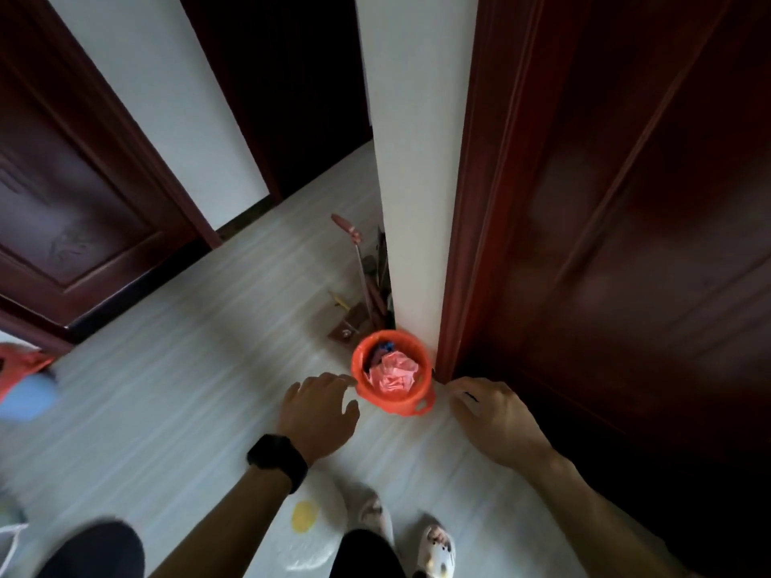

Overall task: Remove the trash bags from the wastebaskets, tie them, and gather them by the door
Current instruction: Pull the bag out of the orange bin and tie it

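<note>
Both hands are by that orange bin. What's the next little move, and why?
Probably lower both hands and pinch the pink bag to lift it out. The left hand and right hand flank the bin, open, and the bag sits inside it.

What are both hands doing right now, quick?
Left hand: open, holding nothing, fingertips near the orange wastebasket.
Right hand: open, holding nothing.

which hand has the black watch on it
The left hand, just left of the orange wastebasket: a black watch wraps its wrist. The right hand, on the basket's other side, has a bare wrist.
</note>
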{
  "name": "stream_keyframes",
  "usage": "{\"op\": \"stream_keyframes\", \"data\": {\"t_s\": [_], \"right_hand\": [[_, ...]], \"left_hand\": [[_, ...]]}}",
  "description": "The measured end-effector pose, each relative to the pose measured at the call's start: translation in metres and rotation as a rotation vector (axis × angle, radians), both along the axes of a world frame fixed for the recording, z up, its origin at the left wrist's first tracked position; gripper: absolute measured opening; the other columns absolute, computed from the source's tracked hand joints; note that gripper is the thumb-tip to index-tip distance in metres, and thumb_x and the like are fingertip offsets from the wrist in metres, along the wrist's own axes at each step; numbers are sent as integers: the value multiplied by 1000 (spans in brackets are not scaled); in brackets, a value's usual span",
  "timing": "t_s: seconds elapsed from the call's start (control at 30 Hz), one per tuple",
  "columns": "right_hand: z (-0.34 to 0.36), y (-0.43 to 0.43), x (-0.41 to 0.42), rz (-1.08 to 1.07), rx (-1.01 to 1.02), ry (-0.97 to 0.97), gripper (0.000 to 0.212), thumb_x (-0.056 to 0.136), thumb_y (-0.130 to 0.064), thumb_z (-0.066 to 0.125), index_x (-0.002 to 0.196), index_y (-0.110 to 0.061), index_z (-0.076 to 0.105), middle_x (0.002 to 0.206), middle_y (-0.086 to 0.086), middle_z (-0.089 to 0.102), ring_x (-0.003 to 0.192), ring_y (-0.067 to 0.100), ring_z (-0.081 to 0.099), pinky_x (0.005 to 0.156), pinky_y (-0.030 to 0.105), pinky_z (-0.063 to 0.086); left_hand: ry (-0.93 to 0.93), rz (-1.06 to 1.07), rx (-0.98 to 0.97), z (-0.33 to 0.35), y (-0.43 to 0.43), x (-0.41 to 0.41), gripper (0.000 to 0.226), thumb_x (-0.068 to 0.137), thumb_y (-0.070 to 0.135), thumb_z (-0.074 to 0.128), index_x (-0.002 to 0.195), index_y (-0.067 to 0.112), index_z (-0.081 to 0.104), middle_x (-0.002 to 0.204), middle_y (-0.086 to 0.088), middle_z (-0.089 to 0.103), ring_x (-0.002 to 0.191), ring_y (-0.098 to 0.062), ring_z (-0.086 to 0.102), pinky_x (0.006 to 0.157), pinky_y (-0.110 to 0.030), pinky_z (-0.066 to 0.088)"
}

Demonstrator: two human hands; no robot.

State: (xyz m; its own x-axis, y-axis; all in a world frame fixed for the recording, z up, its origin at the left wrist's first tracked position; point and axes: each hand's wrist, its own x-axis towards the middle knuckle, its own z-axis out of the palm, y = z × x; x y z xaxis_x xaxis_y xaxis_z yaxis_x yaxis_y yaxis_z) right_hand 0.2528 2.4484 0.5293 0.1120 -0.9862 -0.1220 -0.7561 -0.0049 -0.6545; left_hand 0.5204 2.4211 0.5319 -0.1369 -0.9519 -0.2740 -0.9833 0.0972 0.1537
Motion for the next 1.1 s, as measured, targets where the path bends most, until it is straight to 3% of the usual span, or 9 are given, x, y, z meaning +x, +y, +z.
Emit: {"op": "stream_keyframes", "data": {"t_s": [0.1,0.23,0.57,0.73,0.87,1.0,1.1], "right_hand": [[-32,-39,2,1,53,20,42,84,-48,42,109,-32,72,109,-10,73,100,10,69,87,20,49],[-75,-87,10,-58,151,33,26,90,-33,57,108,-27,73,113,-9,73,102,11,69,85,14,43],[-238,-202,68,-306,549,-38,28,96,-33,56,121,-24,64,121,-5,70,112,15,66,98,30,50],[-359,-249,97,-454,676,-68,24,95,-33,56,119,-30,63,119,-1,71,105,18,67,87,29,53],[-459,-262,108,-555,674,-54,33,97,-35,54,129,-29,55,126,3,65,107,21,65,77,24,44],[-549,-256,113,-891,620,-95,43,100,-44,45,135,-18,47,131,15,60,110,32,60,90,39,50],[-601,-257,110,-1318,752,-380,59,101,-58,26,141,-16,38,142,17,48,114,32,54,99,50,48]], "left_hand": [[2,-37,68,-26,-48,0,42,96,44,44,138,35,48,141,8,54,124,-15,52,108,-35,37],[18,-67,172,-73,-116,-1,41,95,42,46,135,32,51,137,6,56,120,-15,55,103,-34,41],[31,-157,377,-233,-282,9,39,90,39,45,126,27,56,122,-1,63,112,-24,60,96,-41,46],[81,-128,445,-344,-344,26,42,87,35,50,127,26,55,118,-3,65,111,-28,59,95,-44,47],[173,-6,580,-447,-364,47,41,88,37,51,128,26,54,125,-5,59,111,-31,58,95,-45,49],[197,70,549,-528,-378,64,64,88,36,58,146,25,34,147,-10,36,125,-37,46,102,-50,44],[256,76,372,-578,-399,62,68,89,31,60,149,22,28,147,-13,37,128,-39,43,104,-53,41]]}}
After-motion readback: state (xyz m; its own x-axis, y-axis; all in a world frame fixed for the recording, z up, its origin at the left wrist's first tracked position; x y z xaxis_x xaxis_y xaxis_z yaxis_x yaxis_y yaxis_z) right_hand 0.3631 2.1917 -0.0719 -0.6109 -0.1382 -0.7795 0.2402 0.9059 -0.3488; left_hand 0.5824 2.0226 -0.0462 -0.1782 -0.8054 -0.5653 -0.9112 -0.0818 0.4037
